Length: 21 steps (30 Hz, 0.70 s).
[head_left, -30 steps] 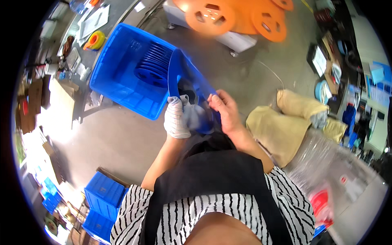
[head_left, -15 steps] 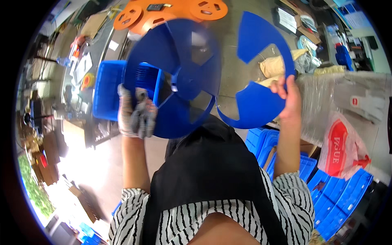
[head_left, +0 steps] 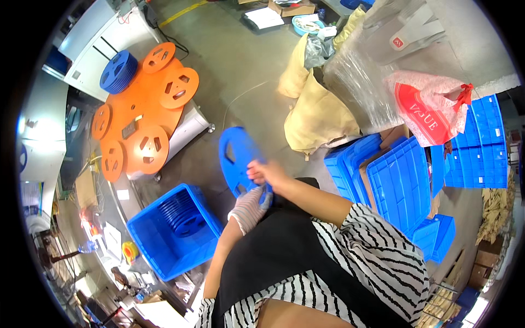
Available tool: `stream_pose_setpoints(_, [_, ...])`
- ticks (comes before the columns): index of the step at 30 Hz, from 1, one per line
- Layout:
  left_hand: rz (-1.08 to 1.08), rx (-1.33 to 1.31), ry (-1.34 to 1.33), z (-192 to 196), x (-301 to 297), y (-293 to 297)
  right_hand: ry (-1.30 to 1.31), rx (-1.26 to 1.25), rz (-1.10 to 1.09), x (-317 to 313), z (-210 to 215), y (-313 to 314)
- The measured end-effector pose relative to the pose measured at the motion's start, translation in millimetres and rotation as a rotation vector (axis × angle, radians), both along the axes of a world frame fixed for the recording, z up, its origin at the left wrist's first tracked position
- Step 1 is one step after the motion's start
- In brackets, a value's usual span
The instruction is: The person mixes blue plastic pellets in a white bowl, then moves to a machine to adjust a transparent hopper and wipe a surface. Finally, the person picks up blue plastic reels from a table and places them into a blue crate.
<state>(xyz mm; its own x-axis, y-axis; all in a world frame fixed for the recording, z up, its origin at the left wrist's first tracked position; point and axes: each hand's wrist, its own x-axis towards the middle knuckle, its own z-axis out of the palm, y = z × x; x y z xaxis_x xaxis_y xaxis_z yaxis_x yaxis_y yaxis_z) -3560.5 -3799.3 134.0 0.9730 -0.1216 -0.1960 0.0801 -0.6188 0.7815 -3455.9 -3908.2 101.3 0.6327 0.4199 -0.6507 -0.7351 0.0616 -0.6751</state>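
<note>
At the centre of the frame both hands close on 1 blue reel (head_left: 238, 158): the gloved left hand (head_left: 249, 206) grips its lower edge, the bare right hand (head_left: 267, 174) just above. A blue crate (head_left: 164, 251) of reels sits lower left on the floor.

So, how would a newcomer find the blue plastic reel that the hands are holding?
Start at the big orange table, then look right to the person's black apron. The flat blue plastic reel is gripped by the gloved left hand and bare right hand; other blue reels lie stacked.
</note>
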Motion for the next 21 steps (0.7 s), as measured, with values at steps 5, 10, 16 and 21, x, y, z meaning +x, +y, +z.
stream_pose_setpoints(5, [-0.058,0.092,0.051,-25.9,30.5,16.9,-0.372,-0.391,-0.332,70.6,35.3,-82.1])
stream_pose_setpoints(10, [-0.236,0.038,0.488,-72.4,52.8,32.1,-0.82,-0.625,-0.345,160.3,71.7,-163.0])
stream_pose_setpoints(16, [-0.275,0.235,0.509,-32.8,169.0,18.7,-0.938,-0.856,-0.203,288.9,10.3,-249.4])
stream_pose_setpoints(21, [0.003,0.069,0.455,-51.5,223.9,-13.7,-0.667,-0.849,0.154,316.2,-57.1,-292.8])
